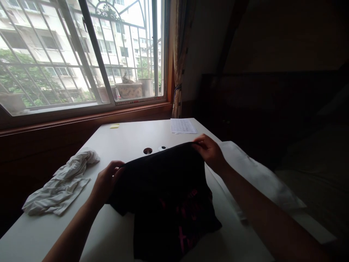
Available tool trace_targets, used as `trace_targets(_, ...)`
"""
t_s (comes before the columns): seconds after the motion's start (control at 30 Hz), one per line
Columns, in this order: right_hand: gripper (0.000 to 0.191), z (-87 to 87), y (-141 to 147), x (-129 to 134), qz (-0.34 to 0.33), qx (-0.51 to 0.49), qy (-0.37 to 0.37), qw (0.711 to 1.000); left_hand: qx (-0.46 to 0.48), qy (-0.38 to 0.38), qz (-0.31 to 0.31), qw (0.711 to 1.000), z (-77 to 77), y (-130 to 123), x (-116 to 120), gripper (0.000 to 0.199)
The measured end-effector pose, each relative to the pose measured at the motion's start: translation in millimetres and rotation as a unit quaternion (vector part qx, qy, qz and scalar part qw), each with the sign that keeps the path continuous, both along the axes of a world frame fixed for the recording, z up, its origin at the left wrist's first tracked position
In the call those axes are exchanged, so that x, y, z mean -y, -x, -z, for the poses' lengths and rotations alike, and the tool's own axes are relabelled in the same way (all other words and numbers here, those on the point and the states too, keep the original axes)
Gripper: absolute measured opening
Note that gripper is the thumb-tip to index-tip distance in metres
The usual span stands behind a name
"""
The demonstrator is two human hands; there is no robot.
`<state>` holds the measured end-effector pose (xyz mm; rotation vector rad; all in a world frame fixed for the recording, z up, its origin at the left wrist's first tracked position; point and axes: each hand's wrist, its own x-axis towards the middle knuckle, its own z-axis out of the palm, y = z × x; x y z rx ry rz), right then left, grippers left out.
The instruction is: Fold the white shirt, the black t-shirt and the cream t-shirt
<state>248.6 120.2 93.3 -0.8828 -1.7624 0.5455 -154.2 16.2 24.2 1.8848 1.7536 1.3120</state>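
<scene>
A black cloth (166, 189) with pink print near its lower right hangs stretched between my two hands over the white table (109, 233). My left hand (109, 176) pinches its upper left corner. At the upper right corner, my right hand (208, 151) grips the cloth between thumb and fingers, a little higher than the left. The cloth's top edge is taut and slants up to the right, while its lower part falls loosely toward the table's near side.
A crumpled white cloth (62, 182) lies on the table's left side. White fabric (253, 171) is along the right edge. Papers (183, 126) and a yellow note (114, 126) are at the far end, near a round hole (147, 150). Beyond stands a barred window (122, 54) with a curtain (178, 62).
</scene>
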Motion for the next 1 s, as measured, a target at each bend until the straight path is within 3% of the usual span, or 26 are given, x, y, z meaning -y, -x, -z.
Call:
trace_targets(0.2,0.012,-43.3,-13.7,14.4,0.112,0.063,-0.174,0.976,-0.021,0.05,0.127,0.99,4.7,-9.2,-1.7,0.058)
trace_targets(0.27,0.01,-53.3,-21.3,18.2,0.143,0.09,-0.204,0.964,-0.041,0.06,0.157,0.985,4.1,-13.2,-1.7,0.05)
trace_targets(0.33,0.01,-61.4,-29.8,21.8,0.162,0.113,-0.221,0.955,-0.052,0.073,0.179,0.98,2.5,-15.9,-1.6,0.03)
trace_targets(0.4,0.012,-66.9,-38.9,24.3,0.17,0.133,-0.224,0.95,-0.046,0.056,0.15,0.986,0.4,-15.0,-1.5,0.022)
trace_targets(0.5,0.015,-66.7,-52.6,22.6,0.166,0.158,-0.177,0.957,-0.014,-0.021,0.03,0.999,-2.9,-4.9,-1.1,0.025)
trace_targets(0.57,0.021,-58.8,-60.5,17.8,0.159,0.172,-0.112,0.966,0.003,-0.047,-0.039,0.998,-3.8,5.3,-1.3,0.028)
trace_targets(0.67,0.033,-36.0,-69.7,8.7,0.101,0.196,0.027,0.975,0.003,-0.042,-0.086,0.995,-2.1,19.5,-3.7,0.03)
trace_targets(0.73,0.039,-15.9,-75.0,4.2,0.016,0.2,0.131,0.971,-0.014,-0.02,-0.085,0.996,0.7,26.2,-6.6,0.032)
trace_targets(0.83,0.042,15.8,-84.3,1.3,-0.097,0.208,0.261,0.938,-0.037,0.028,-0.064,0.997,4.9,33.1,-10.8,0.036)
trace_targets(1.0,0.054,53.0,-105.6,5.2,-0.093,0.203,0.35,0.91,-0.04,0.091,-0.048,0.994,7.8,46.6,-14.1,0.046)
